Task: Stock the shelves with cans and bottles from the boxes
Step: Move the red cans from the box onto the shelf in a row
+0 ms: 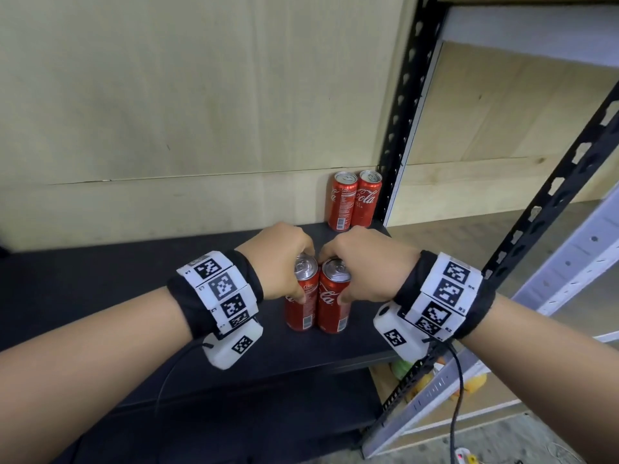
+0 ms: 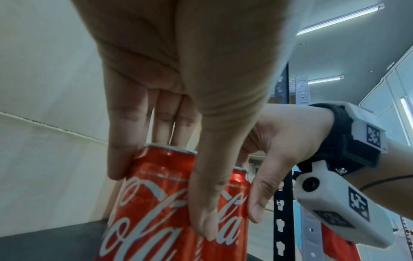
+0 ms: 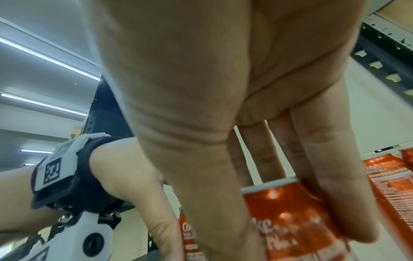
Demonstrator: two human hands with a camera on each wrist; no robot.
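So both hands are busy mid-frame in the head view: the left hand (image 1: 281,259) has its fingers wrapped round the top of the left can (image 1: 301,303), and the right hand (image 1: 368,262) grips the right can (image 1: 333,304) the same way. Those two stand upright, touching, on the dark shelf (image 1: 117,289). Two more cans (image 1: 353,204) sit just above them in frame, against the wooden back wall (image 1: 201,95).

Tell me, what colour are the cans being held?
Red with white lettering and silver tops, on both held cans; the head view shows it best.
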